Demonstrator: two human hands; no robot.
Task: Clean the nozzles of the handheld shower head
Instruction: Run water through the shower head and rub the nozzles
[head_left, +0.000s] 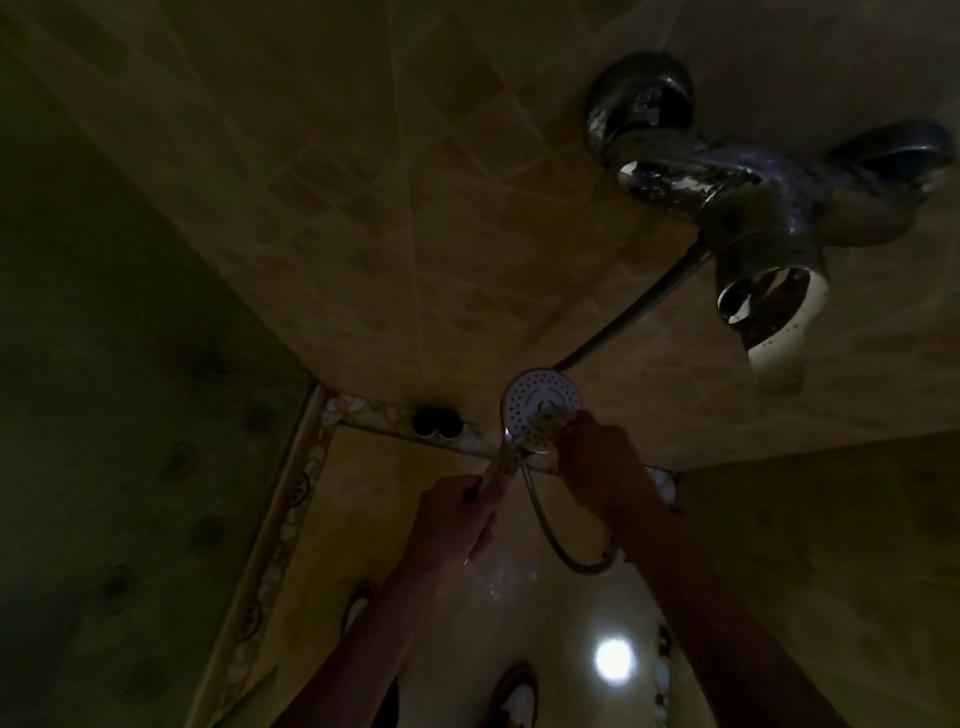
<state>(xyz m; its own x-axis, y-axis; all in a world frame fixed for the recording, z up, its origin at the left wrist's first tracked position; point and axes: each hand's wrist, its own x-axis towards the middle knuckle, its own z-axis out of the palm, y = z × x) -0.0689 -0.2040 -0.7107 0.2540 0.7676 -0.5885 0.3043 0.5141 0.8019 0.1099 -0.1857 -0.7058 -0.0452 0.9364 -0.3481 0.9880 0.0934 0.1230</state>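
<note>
The scene is very dark. A round white shower head (535, 402) with many small nozzle holes faces me, low in the middle of the view. My left hand (457, 525) grips its handle below the face. My right hand (597, 462) reaches in from the right, and its fingertips pinch something small against the lower right of the nozzle face; what it holds is too dim to name. The metal hose (561, 551) loops down between my forearms and another stretch of it runs up to the tap.
A chrome wall mixer tap (737, 192) juts out at the upper right, with a white holder (779, 338) under it. Tiled walls surround me. A dark round object (436, 422) sits at the floor corner. A bright light reflection (614, 659) glares on the floor.
</note>
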